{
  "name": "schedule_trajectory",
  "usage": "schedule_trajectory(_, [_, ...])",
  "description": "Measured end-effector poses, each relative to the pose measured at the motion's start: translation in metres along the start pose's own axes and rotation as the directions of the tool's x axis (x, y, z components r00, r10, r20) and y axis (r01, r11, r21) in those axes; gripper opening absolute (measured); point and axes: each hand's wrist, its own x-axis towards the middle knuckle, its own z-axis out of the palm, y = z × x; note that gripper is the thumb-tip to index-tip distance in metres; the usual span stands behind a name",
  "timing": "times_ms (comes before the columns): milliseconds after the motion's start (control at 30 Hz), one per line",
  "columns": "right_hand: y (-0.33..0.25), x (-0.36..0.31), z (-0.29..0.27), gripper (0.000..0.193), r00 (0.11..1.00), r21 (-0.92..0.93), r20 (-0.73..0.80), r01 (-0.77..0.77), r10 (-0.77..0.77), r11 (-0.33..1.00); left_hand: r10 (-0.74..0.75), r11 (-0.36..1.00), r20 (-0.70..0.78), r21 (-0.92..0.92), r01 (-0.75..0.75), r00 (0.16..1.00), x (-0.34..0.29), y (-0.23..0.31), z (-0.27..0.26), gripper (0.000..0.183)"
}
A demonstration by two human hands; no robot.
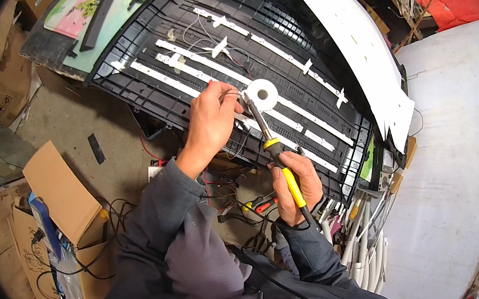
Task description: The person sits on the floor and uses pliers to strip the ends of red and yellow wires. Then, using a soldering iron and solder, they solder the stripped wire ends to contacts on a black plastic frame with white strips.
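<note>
My right hand (pixel 297 188) grips a yellow-and-black soldering iron (pixel 292 186) like a pen, its shaft slanting up and away to the left. The iron's tip reaches close to a white ring-shaped roll (pixel 271 102) with a dark centre. My left hand (pixel 211 120) pinches a thin wire (pixel 231 94) beside that tip; whether wire and tip touch, I cannot tell. Both hands are over a large black ribbed plastic panel (pixel 332 114), which looks like a television's back shell. Several white LED strips (pixel 286 55) run across it, some with loose thin wires.
A large white sheet (pixel 349 20) stands along the panel's far right edge. Open cardboard boxes (pixel 57 191) with cables are at lower left. Tangled cables and a red-handled tool (pixel 266 204) lie below the panel. White tubes (pixel 363 242) lean at lower right, beside a pale surface (pixel 436 172).
</note>
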Motion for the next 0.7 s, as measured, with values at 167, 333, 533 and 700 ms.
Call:
schedule_trajectory(167, [-0.004, 0.002, 0.001, 0.031, 1.000, 0.019, -0.010, -0.015, 0.015, 1.000, -0.043, 0.981, 0.056, -0.187, 0.053, 0.997, 0.004, -0.008, 0.005, 0.015])
schedule_trajectory(333, [-0.006, 0.002, -0.003, 0.031, 1.000, -0.021, -0.012, 0.015, -0.015, 1.000, -0.039, 0.978, 0.028, -0.202, 0.043, 0.999, 0.007, -0.016, 0.005, 0.012])
schedule_trajectory(533, [-0.011, 0.001, -0.012, 0.031, 0.999, -0.014, -0.023, 0.022, -0.022, 1.000, -0.028, 0.993, -0.072, -0.118, 0.020, 0.997, 0.005, 0.004, -0.019, 0.012])
schedule_trajectory(700, [-0.010, -0.002, -0.022, 0.030, 0.999, -0.012, -0.004, 0.050, -0.050, 0.999, 0.200, 0.697, 0.117, 0.681, -0.225, 0.973, -0.004, 0.016, -0.023, 0.027])
